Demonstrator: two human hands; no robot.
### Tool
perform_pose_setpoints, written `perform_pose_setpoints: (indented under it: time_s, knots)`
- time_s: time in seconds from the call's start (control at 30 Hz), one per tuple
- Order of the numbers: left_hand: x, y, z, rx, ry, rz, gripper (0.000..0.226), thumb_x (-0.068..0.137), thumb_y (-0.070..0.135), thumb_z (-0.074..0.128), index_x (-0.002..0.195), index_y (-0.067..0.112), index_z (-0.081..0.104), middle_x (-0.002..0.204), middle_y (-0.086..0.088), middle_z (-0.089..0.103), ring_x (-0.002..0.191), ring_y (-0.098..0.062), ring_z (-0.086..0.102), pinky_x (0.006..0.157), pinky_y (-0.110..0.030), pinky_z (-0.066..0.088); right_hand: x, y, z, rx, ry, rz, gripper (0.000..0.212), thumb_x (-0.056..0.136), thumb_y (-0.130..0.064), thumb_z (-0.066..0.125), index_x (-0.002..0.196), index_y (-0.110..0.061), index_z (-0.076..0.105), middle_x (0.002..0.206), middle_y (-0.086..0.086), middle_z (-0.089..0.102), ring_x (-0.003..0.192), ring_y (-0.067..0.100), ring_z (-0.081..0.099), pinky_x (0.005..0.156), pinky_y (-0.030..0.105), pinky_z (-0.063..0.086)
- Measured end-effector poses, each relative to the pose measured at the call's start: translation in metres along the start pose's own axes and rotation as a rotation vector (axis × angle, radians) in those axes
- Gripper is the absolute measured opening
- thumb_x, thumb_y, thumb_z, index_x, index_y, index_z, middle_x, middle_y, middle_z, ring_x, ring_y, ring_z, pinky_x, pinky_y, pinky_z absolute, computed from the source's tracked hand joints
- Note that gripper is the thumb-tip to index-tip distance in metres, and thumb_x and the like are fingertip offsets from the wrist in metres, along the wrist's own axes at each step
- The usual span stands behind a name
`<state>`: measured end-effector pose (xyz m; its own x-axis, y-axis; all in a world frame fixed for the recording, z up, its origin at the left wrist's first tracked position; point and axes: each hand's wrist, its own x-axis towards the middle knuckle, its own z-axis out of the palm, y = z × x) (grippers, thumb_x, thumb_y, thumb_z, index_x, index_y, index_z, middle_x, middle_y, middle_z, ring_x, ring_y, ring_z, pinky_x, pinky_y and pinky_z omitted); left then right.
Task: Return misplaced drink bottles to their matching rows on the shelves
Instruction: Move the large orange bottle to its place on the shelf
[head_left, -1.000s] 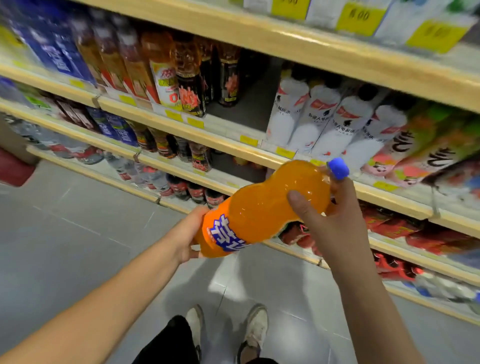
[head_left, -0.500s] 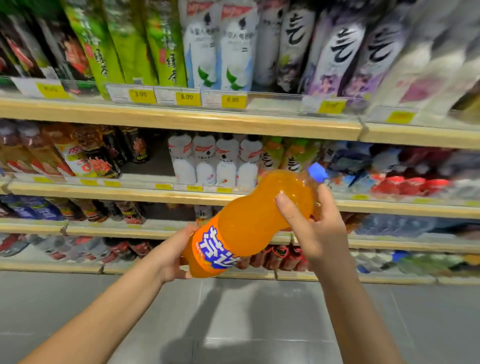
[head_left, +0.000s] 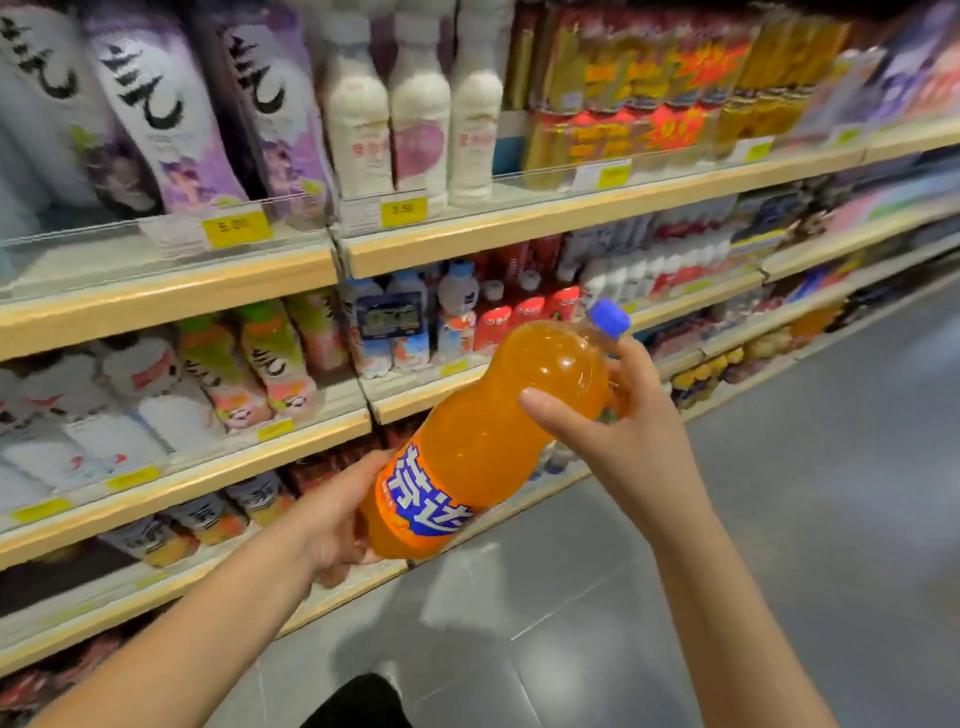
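Head camera: orange soda bottle (head_left: 488, 436) held tilted in mid-air before the shelves (head_left: 545, 231), blue cap (head_left: 609, 318) up and to the right. Left hand (head_left: 337, 514) cups the base, fingers curled under the blue-and-orange label (head_left: 423, 501). Right hand (head_left: 621, 431) grips the upper bulge near the neck, thumb across the front. Purple-labelled bottles (head_left: 171, 119) and white bottles (head_left: 415, 98) fill the upper row. Grey floor tiles (head_left: 805, 493) below.

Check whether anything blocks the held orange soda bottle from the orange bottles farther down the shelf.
Nothing visible does. The left hand and right hand hold the orange soda bottle in open air; the aisle floor toward the blurred orange bottles shows no obstacle.
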<state>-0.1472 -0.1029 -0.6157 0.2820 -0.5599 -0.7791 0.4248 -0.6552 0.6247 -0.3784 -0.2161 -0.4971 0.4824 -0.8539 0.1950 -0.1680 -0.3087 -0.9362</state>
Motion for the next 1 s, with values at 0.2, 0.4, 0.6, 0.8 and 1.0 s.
perform_pose_setpoints:
  time_s: [0.2,0.4,0.6,0.8,1.0]
  knots:
    - [0.058,0.059,0.105,0.082,-0.232,-0.022,0.066,0.078,0.063,0.065,0.123,0.015,0.068,0.112,-0.016,0.074,0.102,-0.034,0.069,0.091,-0.048,0.054,0.022,0.033,-0.072,-0.049,0.36,0.051,0.069,0.07,-0.062,0.088,0.129,-0.056,0.053,0.113,-0.024,0.069,0.104,-0.007,0.066,0.076,0.005,0.049]
    - [0.113,0.105,0.216,0.121,-0.437,-0.066,0.059,0.084,0.057,0.066,0.126,0.015,0.068,0.119,-0.02,0.07,0.112,-0.04,0.066,0.103,-0.061,0.046,0.052,0.059,-0.145,-0.14,0.625,0.138,0.076,0.066,-0.066,0.087,0.133,-0.05,0.054,0.121,-0.017,0.069,0.112,0.0,0.066,0.095,0.031,0.054]
    - [0.152,0.139,0.328,0.234,-0.593,-0.074,0.051,0.092,0.054,0.06,0.132,0.023,0.063,0.123,-0.017,0.069,0.115,-0.04,0.065,0.102,-0.063,0.046,0.069,0.09,-0.239,-0.122,0.777,0.22,0.082,0.065,-0.068,0.085,0.137,-0.047,0.051,0.123,-0.019,0.069,0.107,-0.005,0.066,0.08,0.012,0.054]
    - [0.189,0.16,0.462,0.334,-0.616,-0.064,0.055,0.09,0.055,0.063,0.129,0.016,0.065,0.12,-0.02,0.07,0.112,-0.04,0.066,0.1,-0.06,0.049,0.079,0.141,-0.354,-0.06,0.772,0.248,0.088,0.064,-0.071,0.083,0.141,-0.052,0.045,0.125,-0.027,0.066,0.108,-0.008,0.066,0.079,0.014,0.056]
    - [0.202,0.17,0.6,0.353,-0.667,-0.116,0.062,0.086,0.056,0.066,0.129,0.011,0.065,0.12,-0.022,0.069,0.106,-0.038,0.068,0.078,-0.047,0.059,0.093,0.188,-0.484,-0.051,0.662,0.25,0.086,0.074,-0.051,0.085,0.148,-0.045,0.041,0.125,-0.03,0.065,0.114,-0.007,0.064,0.078,0.004,0.051]
